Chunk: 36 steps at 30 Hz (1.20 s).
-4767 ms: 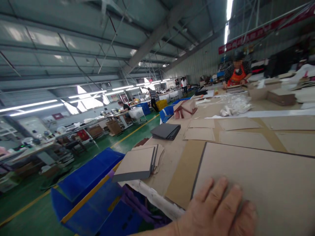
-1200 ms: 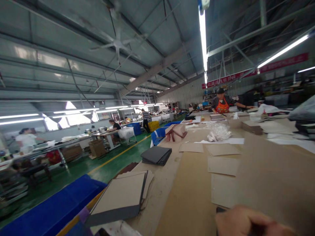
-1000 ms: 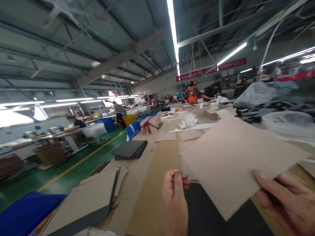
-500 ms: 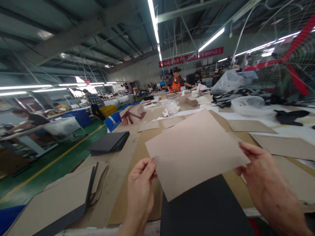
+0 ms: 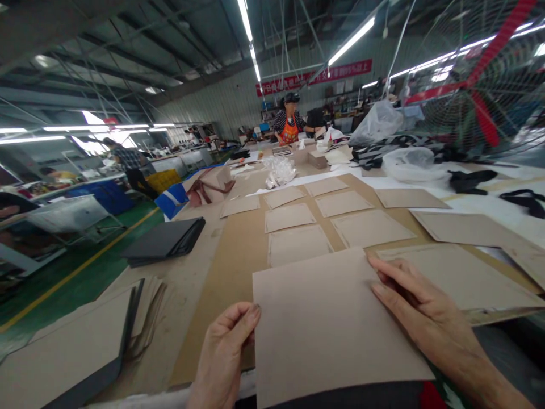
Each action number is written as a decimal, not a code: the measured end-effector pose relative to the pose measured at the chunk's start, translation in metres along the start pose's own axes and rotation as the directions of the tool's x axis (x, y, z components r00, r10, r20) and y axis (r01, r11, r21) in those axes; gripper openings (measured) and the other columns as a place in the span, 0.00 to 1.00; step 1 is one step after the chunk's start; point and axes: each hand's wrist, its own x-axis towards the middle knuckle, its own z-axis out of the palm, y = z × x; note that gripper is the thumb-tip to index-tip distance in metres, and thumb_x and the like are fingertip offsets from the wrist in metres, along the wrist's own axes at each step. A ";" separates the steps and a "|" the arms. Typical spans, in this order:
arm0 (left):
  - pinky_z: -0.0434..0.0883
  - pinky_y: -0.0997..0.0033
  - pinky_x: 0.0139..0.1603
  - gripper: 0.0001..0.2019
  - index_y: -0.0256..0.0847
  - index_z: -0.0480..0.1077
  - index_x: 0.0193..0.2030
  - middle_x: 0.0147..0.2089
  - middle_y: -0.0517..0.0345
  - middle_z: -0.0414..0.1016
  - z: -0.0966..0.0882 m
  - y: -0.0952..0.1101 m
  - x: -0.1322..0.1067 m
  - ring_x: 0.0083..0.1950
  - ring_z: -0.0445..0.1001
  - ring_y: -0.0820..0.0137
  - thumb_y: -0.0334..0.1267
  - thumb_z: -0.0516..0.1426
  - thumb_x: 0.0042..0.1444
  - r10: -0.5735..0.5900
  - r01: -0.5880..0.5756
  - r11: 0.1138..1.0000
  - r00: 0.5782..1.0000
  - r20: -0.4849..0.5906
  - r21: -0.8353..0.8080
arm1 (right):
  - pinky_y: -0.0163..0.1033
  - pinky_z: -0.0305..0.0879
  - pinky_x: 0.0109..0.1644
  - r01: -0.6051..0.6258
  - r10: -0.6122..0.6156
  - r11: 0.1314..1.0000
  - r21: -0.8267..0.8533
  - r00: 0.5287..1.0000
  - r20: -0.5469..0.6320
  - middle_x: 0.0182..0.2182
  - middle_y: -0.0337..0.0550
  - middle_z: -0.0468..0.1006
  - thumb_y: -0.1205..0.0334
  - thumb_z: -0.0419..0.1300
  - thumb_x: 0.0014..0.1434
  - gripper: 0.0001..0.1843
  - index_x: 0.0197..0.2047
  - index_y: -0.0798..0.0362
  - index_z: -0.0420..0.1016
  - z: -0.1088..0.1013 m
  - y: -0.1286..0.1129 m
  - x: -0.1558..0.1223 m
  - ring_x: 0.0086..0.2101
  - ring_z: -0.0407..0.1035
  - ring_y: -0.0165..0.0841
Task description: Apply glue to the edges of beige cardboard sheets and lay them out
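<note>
A large tan cardboard sheet [image 5: 323,324] lies flat at the near edge of the long brown table [image 5: 238,250], over a dark sheet whose edge shows below it. My left hand [image 5: 223,355] pinches the sheet's left edge with thumb and fingers curled. My right hand [image 5: 419,312] rests on the sheet's right side with fingers stretched out flat.
Several smaller tan sheets [image 5: 293,217] lie in rows further up the table. A stack of grey-edged boards [image 5: 72,352] sits near left, a dark stack [image 5: 164,241] beyond it. A person in an orange apron [image 5: 290,120] works at the far end. A big fan [image 5: 481,74] stands right.
I looked from the left side of the table to straight ahead. The tan sheet, lifted in both hands a second ago, now lies flat on the table over the dark sheet.
</note>
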 end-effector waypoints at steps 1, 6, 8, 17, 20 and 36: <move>0.60 0.78 0.23 0.23 0.37 0.74 0.29 0.21 0.63 0.69 0.000 -0.005 0.000 0.22 0.63 0.77 0.55 0.72 0.40 -0.016 0.016 1.000 1.000 -0.015 0.004 | 0.32 0.71 0.38 -0.016 0.016 1.000 -0.002 1.000 -0.006 0.35 0.39 0.74 0.51 0.61 0.66 0.18 0.57 0.42 0.79 0.001 0.003 -0.005 0.37 0.72 0.33; 0.61 0.77 0.23 0.34 0.40 0.74 0.51 0.21 0.69 0.68 0.001 -0.025 -0.011 0.21 0.63 0.75 0.53 0.73 0.38 -0.008 0.017 0.996 0.995 -0.097 0.090 | 0.28 0.73 0.32 -0.123 0.120 0.991 -0.046 0.990 -0.069 0.36 0.39 0.79 0.51 0.63 0.62 0.17 0.53 0.42 0.82 -0.003 0.018 -0.037 0.34 0.76 0.32; 0.61 0.77 0.24 0.33 0.37 0.77 0.49 0.22 0.67 0.68 0.001 -0.030 -0.018 0.22 0.64 0.75 0.56 0.72 0.40 0.009 0.006 0.986 0.996 -0.092 0.166 | 0.28 0.75 0.34 -0.150 0.146 0.986 -0.076 0.988 -0.053 0.40 0.40 0.81 0.50 0.64 0.60 0.17 0.52 0.41 0.83 -0.008 0.025 -0.049 0.35 0.77 0.33; 0.68 0.75 0.32 0.16 0.45 0.83 0.40 0.31 0.59 0.72 0.005 -0.030 -0.013 0.31 0.70 0.71 0.50 0.68 0.48 0.280 -0.242 0.896 0.959 -0.052 0.373 | 0.31 0.76 0.31 -0.243 0.237 0.965 -0.102 0.969 -0.063 0.39 0.41 0.81 0.44 0.65 0.58 0.19 0.51 0.39 0.84 -0.008 0.034 -0.048 0.34 0.77 0.37; 0.68 0.76 0.32 0.13 0.45 0.82 0.39 0.30 0.59 0.72 0.009 -0.028 -0.001 0.31 0.70 0.71 0.48 0.67 0.51 0.274 -0.229 0.891 0.960 -0.062 0.393 | 0.32 0.76 0.31 -0.263 0.258 0.959 -0.105 0.965 -0.052 0.39 0.42 0.81 0.42 0.66 0.57 0.21 0.51 0.39 0.84 -0.004 0.039 -0.033 0.36 0.77 0.38; 0.66 0.76 0.28 0.12 0.41 0.80 0.33 0.26 0.58 0.71 0.013 -0.033 0.042 0.27 0.67 0.71 0.48 0.68 0.49 0.132 -0.101 0.955 0.987 -0.094 0.280 | 0.54 0.68 0.56 -0.383 0.395 0.910 -0.158 0.917 0.050 0.46 0.41 0.79 0.42 0.66 0.58 0.19 0.53 0.31 0.81 0.010 0.075 -0.015 0.50 0.72 0.49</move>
